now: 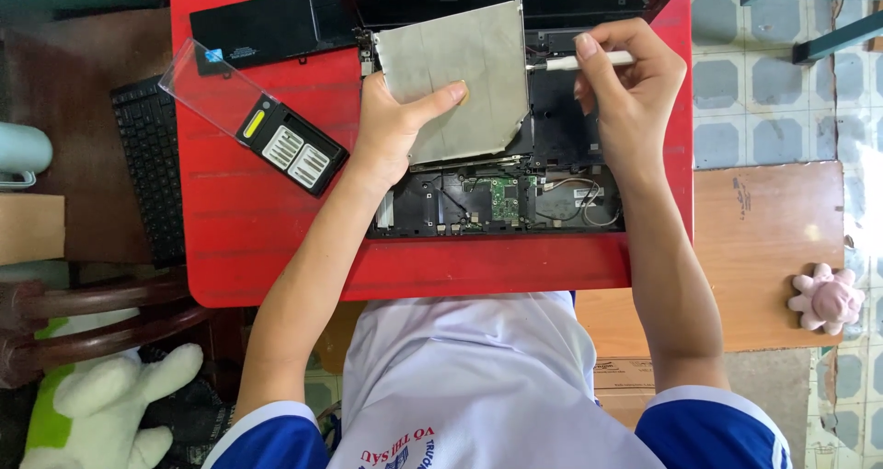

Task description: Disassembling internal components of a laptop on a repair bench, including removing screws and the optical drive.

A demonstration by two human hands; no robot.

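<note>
The left hand [391, 124] pinched a flat, dull-grey metal drive [460, 74], fingers closed on its lower edge, above the opened laptop base [497, 198] on the glossy red bench [248, 221]. The right hand [625, 87] gripped a slim white screwdriver [579, 62] beside the drive's edge.

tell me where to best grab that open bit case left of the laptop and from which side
Take the black base of the bit case across its two long edges, coming straight down from above. It lies flat and slanted on the red table, with its clear lid swung open toward the far left, so the lid end would likely flex. The left hand is the nearer one, but it is holding the grey metal drive.
</note>
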